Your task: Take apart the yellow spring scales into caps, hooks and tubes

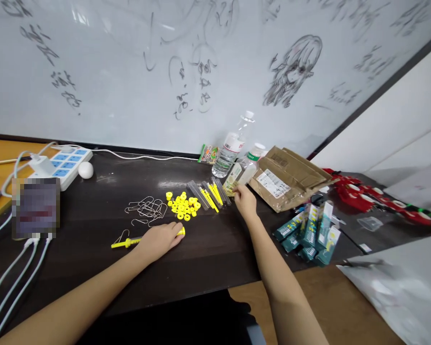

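Note:
My left hand [161, 242] is closed over a slim yellow-and-clear tube device [131, 242] on the dark table. One yellow end sticks out past my fingertips and a thin metal hook lies by the other. My right hand [245, 203] has its fingers drawn together beside the clear plastic tubes [196, 190] and the base of the green-labelled bottle [242, 170]; what it pinches, if anything, I cannot make out. Among the tubes lie several thin yellow rods [210, 195]. Small yellow rings and caps [182, 207] form a pile between my hands, with bent metal wire hooks [147, 208] left of it.
A water bottle [230, 151] and a snack packet [208, 154] stand near the whiteboard [122, 86]. A cardboard parcel [287, 177] and several green boxes [311, 230] lie at right. At left are a power strip [70, 165], a white ball-shaped item [85, 170] and cables.

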Tool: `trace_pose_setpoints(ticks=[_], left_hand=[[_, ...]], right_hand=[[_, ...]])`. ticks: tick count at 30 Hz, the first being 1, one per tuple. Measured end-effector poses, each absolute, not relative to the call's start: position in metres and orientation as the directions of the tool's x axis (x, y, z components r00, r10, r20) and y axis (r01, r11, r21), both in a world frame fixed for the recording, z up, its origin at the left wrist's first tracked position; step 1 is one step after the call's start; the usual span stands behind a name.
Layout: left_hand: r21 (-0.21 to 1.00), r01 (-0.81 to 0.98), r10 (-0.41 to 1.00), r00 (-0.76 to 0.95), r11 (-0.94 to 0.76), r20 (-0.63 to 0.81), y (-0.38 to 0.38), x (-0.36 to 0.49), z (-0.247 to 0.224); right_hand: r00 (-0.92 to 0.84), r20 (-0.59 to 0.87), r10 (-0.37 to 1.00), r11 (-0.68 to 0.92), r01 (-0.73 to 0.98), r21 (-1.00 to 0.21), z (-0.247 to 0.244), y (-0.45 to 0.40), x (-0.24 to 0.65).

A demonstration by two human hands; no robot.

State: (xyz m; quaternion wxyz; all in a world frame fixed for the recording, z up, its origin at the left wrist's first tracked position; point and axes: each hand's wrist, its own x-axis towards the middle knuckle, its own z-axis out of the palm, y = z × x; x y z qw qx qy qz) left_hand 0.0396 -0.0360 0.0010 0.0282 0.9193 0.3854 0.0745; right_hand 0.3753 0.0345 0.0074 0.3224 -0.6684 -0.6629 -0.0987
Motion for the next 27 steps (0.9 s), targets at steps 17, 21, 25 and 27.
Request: trace_pose_setpoints(ticks=[17, 21, 25, 27], left_hand=[[0.155, 0.722, 0.738, 0.652, -0.674, 0.176, -0.030, 0.036, -0.004], [0.138, 0.744, 0.754, 0.626, -0.654, 0.199, -0.030, 0.035, -0.004], [0.123, 0.760, 0.768, 0.617, -0.638, 0.172, -0.032, 0.035, 0.001], [0.135, 0.763, 0.773, 0.611, -0.633, 0.172, -0.034, 0.035, 0.003]], right_hand=[[-0.514, 0.213, 0.831, 0.439, 0.370, -0.819, -0.012, -0.029, 0.227], [-0.495, 0.209, 0.843, 0.396, 0.309, -0.865, -0.016, -0.021, 0.234], [-0.492, 0.200, 0.847, 0.398, 0.339, -0.852, -0.016, -0.019, 0.235], [-0.496, 0.200, 0.845, 0.405, 0.349, -0.845, -0.016, -0.019, 0.233]])
